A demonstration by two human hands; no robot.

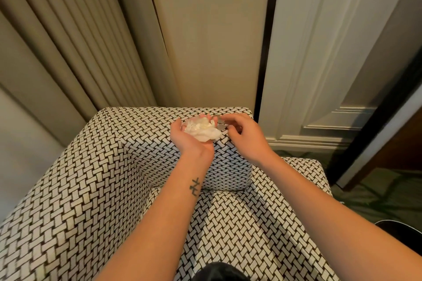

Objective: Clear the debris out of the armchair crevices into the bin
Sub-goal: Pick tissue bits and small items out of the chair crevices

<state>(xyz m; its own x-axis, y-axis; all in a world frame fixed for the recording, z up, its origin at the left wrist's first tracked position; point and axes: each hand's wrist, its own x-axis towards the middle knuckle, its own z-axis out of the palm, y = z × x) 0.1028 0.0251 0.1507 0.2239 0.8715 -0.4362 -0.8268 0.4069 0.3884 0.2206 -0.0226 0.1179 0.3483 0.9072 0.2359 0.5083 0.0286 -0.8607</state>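
Note:
The armchair (96, 185) is covered in black-and-white woven-pattern fabric and fills the lower half of the view. My left hand (186, 138) is held palm up over the top of the chair's backrest, cupping a crumpled white tissue (203, 130) and some clear wrapper scraps. My right hand (244, 131) is right beside it, fingers pinched on small silvery coins (221, 126) at the edge of the left palm. A dark curved rim, possibly the bin (402, 229), shows at the lower right edge.
Beige pleated curtains (68, 36) hang behind the chair on the left. A cream wall panel (212, 29) and a white panelled door (319, 52) stand behind it. Green patterned carpet (374, 194) lies to the right of the chair.

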